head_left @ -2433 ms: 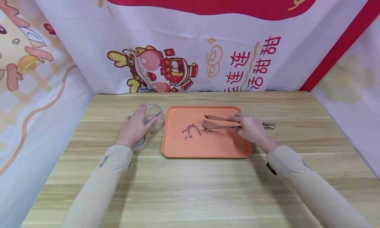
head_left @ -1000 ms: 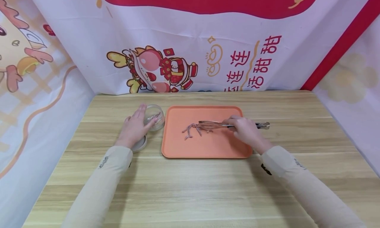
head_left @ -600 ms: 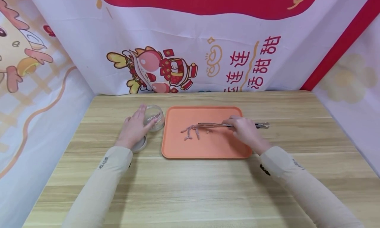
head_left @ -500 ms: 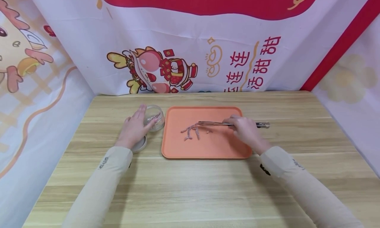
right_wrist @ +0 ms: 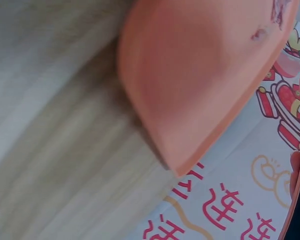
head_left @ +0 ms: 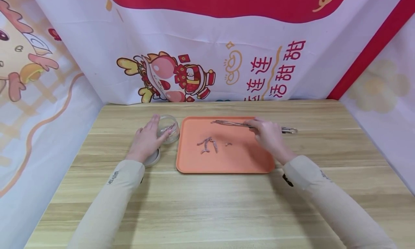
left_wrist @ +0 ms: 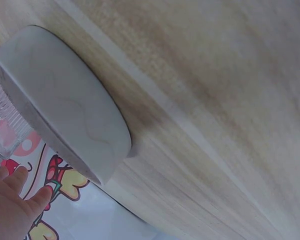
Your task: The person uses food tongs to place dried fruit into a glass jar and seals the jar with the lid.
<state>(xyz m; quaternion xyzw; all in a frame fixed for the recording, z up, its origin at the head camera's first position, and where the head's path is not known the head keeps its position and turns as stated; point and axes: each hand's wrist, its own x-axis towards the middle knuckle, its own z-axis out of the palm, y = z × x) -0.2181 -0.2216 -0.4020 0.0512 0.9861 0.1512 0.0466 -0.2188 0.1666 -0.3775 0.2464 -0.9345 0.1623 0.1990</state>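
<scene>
On a rectangular orange tray [head_left: 240, 159] lie thin brownish strips [head_left: 206, 145]. Left, a round pale grey lid [left_wrist: 65, 100] sits before a round clear jar [head_left: 175, 134].

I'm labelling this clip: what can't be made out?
Head: the piece at the tongs' tips, too small to identify.
Head: part of the round lid, behind the left hand and sleeve.
Left wrist: most of the jar, hidden by lid and left edge.
Right wrist: most of the right hand, cut off by the right edge.
</scene>
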